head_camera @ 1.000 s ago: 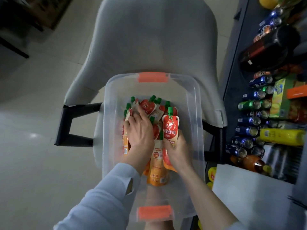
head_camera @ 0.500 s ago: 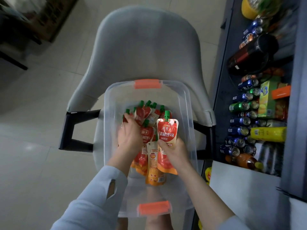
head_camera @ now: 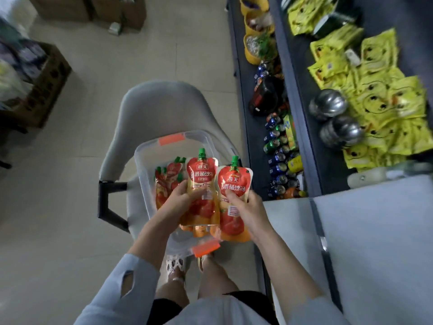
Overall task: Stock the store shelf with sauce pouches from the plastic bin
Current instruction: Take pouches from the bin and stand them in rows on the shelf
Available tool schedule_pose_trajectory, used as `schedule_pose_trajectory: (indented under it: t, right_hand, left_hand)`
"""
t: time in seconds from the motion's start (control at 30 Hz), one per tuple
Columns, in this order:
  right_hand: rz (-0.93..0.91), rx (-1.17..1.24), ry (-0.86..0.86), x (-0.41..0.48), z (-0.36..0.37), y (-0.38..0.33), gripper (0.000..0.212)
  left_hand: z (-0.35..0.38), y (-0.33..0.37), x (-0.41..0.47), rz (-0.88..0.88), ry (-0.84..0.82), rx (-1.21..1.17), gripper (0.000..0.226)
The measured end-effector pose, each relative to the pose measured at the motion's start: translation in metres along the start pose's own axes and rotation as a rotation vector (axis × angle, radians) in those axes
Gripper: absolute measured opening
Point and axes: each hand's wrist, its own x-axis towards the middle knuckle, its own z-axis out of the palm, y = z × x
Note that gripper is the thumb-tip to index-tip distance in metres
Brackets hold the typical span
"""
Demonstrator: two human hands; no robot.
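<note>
Held above near edge of bin (head_camera: 143, 174): pouch bundle (head_camera: 202, 181), left hand (head_camera: 180, 199) clamped round it; single pouch (head_camera: 234, 184), right hand (head_camera: 249, 207) likewise; bundle risked shedding pouches floorward.

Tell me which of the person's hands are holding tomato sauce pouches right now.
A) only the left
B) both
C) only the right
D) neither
B: the left hand grips one green-capped tomato sauce pouch and the right hand grips a second pouch, both held over the clear plastic bin.
</note>
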Motion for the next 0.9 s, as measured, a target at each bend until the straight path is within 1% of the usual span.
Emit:
schedule_pose_trajectory:
  t: [0.17, 0.27, 0.33, 0.4, 0.47, 0.5, 0.57, 0.67, 0.73, 0.83, 0.9]
  right_hand:
    - [-0.091, 0.201, 0.194, -0.071, -0.033, -0.011, 0.015]
    - [-0.129, 0.240, 0.325, -0.110, -0.058, -0.009, 0.026]
    - [-0.179, 0.265, 0.413, -0.136, -0.076, -0.009, 0.028]
    - [-0.235, 0.299, 0.511, -0.161, -0.094, -0.007, 0.026]
    - [-0.277, 0.327, 0.608, -0.186, -0.112, -0.005, 0.029]
    - [-0.296, 0.341, 0.648, -0.199, -0.121, -0.004, 0.028]
    - [-0.333, 0.374, 0.729, -0.224, -0.141, -0.001, 0.024]
    - [-0.385, 0.373, 0.873, -0.262, -0.171, 0.004, 0.018]
    - [-0.408, 0.351, 0.963, -0.286, -0.192, 0.006, 0.013]
    - [-0.411, 0.291, 1.061, -0.319, -0.224, 0.009, 0.007]
    - [-0.415, 0.261, 1.107, -0.339, -0.247, 0.009, 0.006]
  left_hand:
    - [0.035, 0.022, -0.047, 0.117, -0.079, 0.151, 0.037]
    - [0.060, 0.031, -0.068, 0.167, -0.165, 0.230, 0.034]
    - [0.080, 0.035, -0.079, 0.211, -0.240, 0.289, 0.032]
    - [0.103, 0.036, -0.091, 0.256, -0.322, 0.319, 0.022]
    - [0.129, 0.035, -0.102, 0.297, -0.368, 0.343, 0.005]
    - [0.142, 0.034, -0.108, 0.323, -0.387, 0.365, 0.005]
    - [0.171, 0.031, -0.119, 0.378, -0.443, 0.398, 0.016]
    - [0.214, 0.025, -0.138, 0.407, -0.540, 0.444, 0.016]
    - [0.242, 0.021, -0.151, 0.432, -0.615, 0.478, 0.013]
    - [0.285, 0.011, -0.170, 0.487, -0.732, 0.533, 0.028]
    - [0.313, 0.003, -0.183, 0.540, -0.751, 0.573, 0.024]
